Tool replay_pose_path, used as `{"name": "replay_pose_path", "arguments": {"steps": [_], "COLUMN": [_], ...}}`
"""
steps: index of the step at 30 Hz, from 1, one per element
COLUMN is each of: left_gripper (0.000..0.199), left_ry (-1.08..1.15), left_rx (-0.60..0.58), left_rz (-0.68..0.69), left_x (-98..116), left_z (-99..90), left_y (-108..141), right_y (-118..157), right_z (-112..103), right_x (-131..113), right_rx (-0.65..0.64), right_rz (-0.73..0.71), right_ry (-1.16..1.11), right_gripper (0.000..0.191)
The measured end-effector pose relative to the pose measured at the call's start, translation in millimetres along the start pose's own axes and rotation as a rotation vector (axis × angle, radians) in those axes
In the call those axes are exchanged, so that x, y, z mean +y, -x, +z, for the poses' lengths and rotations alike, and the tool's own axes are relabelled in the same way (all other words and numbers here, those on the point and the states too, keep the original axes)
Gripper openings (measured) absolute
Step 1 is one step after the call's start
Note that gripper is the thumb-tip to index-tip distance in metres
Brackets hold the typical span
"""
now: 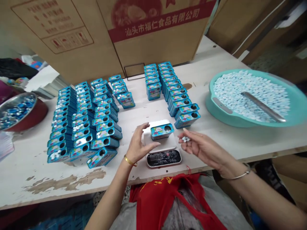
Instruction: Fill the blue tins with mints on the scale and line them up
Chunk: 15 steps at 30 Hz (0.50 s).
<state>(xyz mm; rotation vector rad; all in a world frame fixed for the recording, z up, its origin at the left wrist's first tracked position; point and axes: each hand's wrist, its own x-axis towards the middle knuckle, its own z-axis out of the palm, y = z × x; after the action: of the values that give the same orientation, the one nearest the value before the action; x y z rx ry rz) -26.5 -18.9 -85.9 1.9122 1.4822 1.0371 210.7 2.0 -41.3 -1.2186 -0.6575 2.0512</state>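
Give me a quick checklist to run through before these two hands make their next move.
1. Blue tin upright on the scale: ok, its hole faces up, uncovered.
2. Candies in the right hand: ok, a few sit at its fingertips.
3. Left hand free: ok, it is open beside the tin, with nothing in its grip.
4. Number on the display: cannot tell, digits show but are too blurred to trust.
5. How full that tin is: cannot tell, its inside is mostly hidden.
6. More candies within the green tub: ok, plenty, with a metal scoop lying on them.
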Motion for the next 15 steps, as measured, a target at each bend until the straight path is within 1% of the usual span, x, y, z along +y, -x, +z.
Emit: {"name": "replay_pose_path", "arguments": {"steps": [1,3,4,6,9,11,13,15], "left_gripper": [0.07,0.055,0.047,0.04,0.036,0.031,0.029,0.028], "left_ry": [0.0,-0.047,-0.107,-0.294,-0.587,-0.686,-0.729,-0.749], "left_rx": [-0.023,-0.073,-0.099,-0.118,-0.076,-0.025,0.03,0.072], "left_rz": [0.04,0.158,0.239,0.421,0.662,0.785,0.847,0.845], "left_x": [-1.7,-2.2,-0.1,9.3,29.7,41.0,46.5,45.5], "left_z": [6.1,13.5,14.2,10.1,-3.3,-11.7,-17.1,-19.4], "left_y": [-6.2,-18.7,-24.2,-32.6,-37.6,-36.8,-34.1,-30.7], "right_y": [-3.1,-9.0,-11.6,-16.1,-21.7,-25.5,-29.6,-33.5], "right_z": [3.9,12.0,16.3,25.0,37.9,45.3,51.3,55.6], "right_x": [6.3,18.8,23.9,30.3,32.2,31.6,31.5,31.8], "right_rx": [0.02,0.063,0.089,0.138,0.185,0.185,0.18,0.179], "right_rz": [0.036,0.105,0.119,0.105,0.073,0.089,0.115,0.13], "right_ry": [-0.076,-0.246,-0.331,-0.493,-0.659,-0.703,-0.733,-0.76], "right_gripper": [0.025,0.031,0.032,0.03,0.025,0.024,0.023,0.023]}}
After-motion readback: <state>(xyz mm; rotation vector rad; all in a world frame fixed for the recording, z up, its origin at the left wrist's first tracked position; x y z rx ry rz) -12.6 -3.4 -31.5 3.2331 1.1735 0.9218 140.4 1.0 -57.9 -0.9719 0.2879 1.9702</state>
